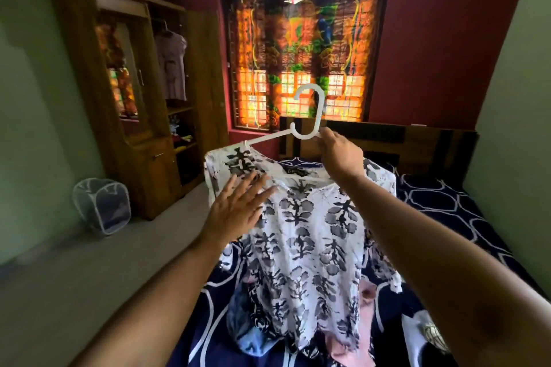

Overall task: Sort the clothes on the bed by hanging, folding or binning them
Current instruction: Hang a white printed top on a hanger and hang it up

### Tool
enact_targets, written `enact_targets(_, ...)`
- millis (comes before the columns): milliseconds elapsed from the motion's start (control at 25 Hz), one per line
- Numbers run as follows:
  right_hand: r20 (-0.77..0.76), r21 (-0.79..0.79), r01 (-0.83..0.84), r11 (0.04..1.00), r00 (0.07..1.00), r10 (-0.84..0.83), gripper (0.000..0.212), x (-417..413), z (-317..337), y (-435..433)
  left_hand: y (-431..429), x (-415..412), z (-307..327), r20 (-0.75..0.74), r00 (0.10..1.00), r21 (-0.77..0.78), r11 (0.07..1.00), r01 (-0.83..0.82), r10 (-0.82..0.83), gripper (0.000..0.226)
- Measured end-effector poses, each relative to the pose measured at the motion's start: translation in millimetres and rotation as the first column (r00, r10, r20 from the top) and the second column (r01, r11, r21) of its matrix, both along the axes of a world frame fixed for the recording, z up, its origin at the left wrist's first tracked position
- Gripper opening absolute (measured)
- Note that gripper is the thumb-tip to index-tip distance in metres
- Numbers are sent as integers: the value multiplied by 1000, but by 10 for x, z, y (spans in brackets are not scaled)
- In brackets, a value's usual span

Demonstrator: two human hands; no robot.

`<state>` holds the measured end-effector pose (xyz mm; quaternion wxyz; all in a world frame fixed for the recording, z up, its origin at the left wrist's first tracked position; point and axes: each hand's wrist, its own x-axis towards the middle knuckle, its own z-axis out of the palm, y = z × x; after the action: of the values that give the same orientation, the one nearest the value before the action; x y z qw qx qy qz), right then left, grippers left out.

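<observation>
A white top with a dark grey leaf print hangs on a white plastic hanger, held up above the bed. My right hand grips the hanger just below its hook. My left hand lies flat with straight fingers against the top's left shoulder. More clothes, pink and blue pieces, lie on the bed under the hanging top and are partly hidden by it.
A wooden wardrobe stands open at the left with a pale dress hanging inside. A white mesh laundry bin sits on the floor beside it. A curtained window is behind the headboard.
</observation>
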<state>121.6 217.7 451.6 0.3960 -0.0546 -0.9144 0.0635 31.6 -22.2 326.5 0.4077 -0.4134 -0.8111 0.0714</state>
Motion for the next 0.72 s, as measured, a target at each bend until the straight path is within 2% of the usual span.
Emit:
enact_targets(80,-4,-21,-63,998,998,63,26,1,78,-265,-293,129,-303,135,983,-209,974,-91,121,65)
enact_targets(160,-4,-15,-116,993,993,116,27,20,183,-546,-665,222,-567,183,931,-415,884,-217,315,64)
enact_targets(240,-13,12,-144,990,989,144,28,43,259,-840,-1159,306,-778,210,884,-501,822,-270,418,65)
enact_targets(400,-1,13,-230,973,973,230,29,112,273,-1634,-2269,712,-776,247,917,-326,918,-226,313,68)
enact_targets(520,33,-20,-307,952,951,307,30,180,100,-2266,-3003,1100,-647,336,886,-129,948,-291,318,67)
enact_targets(600,58,-31,-367,930,928,368,28,243,-78,-2762,-3539,1415,-584,447,824,-89,934,-346,347,62)
enact_targets(720,114,-71,-435,897,890,441,25,356,-288,-3577,-4390,1895,-597,684,597,-54,846,-531,419,60)
